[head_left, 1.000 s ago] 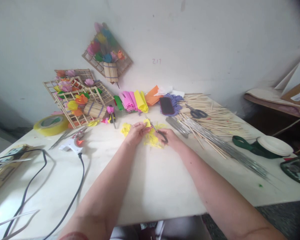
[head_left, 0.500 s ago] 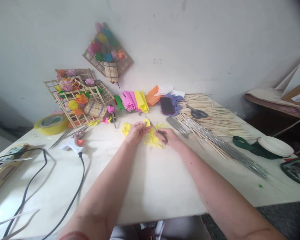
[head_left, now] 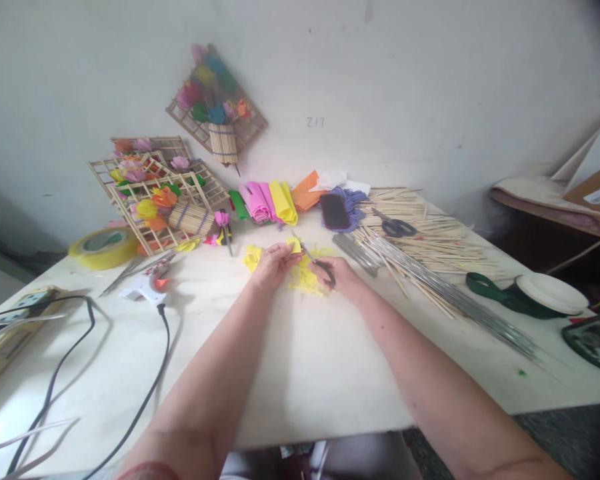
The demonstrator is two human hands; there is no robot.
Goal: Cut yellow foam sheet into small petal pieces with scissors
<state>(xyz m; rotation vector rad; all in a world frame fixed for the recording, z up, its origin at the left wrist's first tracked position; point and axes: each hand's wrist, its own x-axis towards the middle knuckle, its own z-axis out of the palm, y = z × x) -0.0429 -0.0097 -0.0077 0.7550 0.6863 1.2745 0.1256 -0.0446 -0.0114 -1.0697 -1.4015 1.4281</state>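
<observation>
My left hand (head_left: pixel 275 263) is closed on a small piece of yellow crepe paper (head_left: pixel 295 245), pinched between thumb and fingers. Dark-handled scissors (head_left: pixel 324 268) are gripped in my right hand (head_left: pixel 341 275), their blades pointing up and left beside that piece. Whether the blades touch the paper I cannot tell. Yellow paper scraps (head_left: pixel 307 280) lie on the table beneath both hands. More cut yellow pieces (head_left: pixel 251 256) sit just left of my left hand.
Rolled crepe paper (head_left: pixel 283 202), a phone (head_left: pixel 334 212) on purple yarn, and many thin sticks (head_left: pixel 430 233) with a second pair of scissors (head_left: pixel 397 227) lie behind. Metal wires (head_left: pixel 445 300) extend right. A glue gun (head_left: pixel 144 287), cord, tape roll (head_left: pixel 103 249) and flower frames (head_left: pixel 150 193) stand left.
</observation>
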